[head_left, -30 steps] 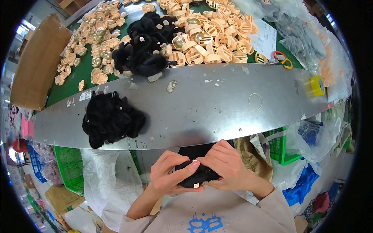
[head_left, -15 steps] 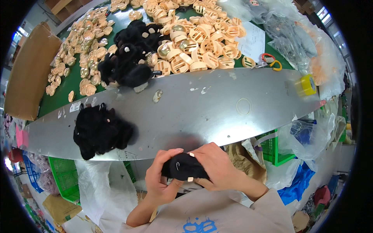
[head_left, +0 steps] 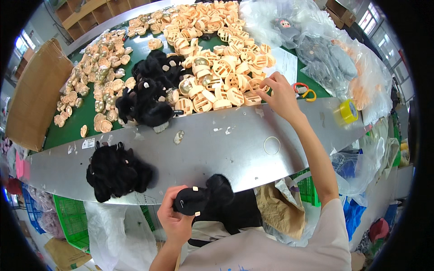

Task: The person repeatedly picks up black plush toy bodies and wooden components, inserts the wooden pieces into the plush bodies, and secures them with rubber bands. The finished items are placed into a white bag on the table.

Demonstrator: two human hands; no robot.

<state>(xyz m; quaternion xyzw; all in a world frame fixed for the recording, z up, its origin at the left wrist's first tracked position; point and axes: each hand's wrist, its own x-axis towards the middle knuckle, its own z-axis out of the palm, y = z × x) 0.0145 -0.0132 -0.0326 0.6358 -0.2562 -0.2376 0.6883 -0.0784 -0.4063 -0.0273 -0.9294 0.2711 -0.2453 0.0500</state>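
Observation:
A small black plush toy (head_left: 219, 189) with pale tabs and a curved mark on its end piece is gripped by my left hand (head_left: 176, 214), just in front of the metal table edge. My right hand (head_left: 279, 94) is stretched out over the right edge of a pile of beige slatted plastic pieces (head_left: 224, 68). Its thumb and fingers are apart, with nothing visible between them. Left on the metal strip (head_left: 217, 149) lies a clump of black plush toys (head_left: 118, 171). More black plush toys (head_left: 151, 97) rest against the beige pile.
Small beige and gold round parts (head_left: 106, 58) cover the left of the green surface, beside a cardboard panel (head_left: 38, 95). Orange-handled scissors (head_left: 307, 92), yellow tape (head_left: 348, 110) and bagged grey plush (head_left: 332, 58) are at right. Green crates (head_left: 72, 219) stand below the table.
My right hand has let go of the black plush toy and reached forward and right to the beige pieces. My left hand keeps the toy, moved slightly left.

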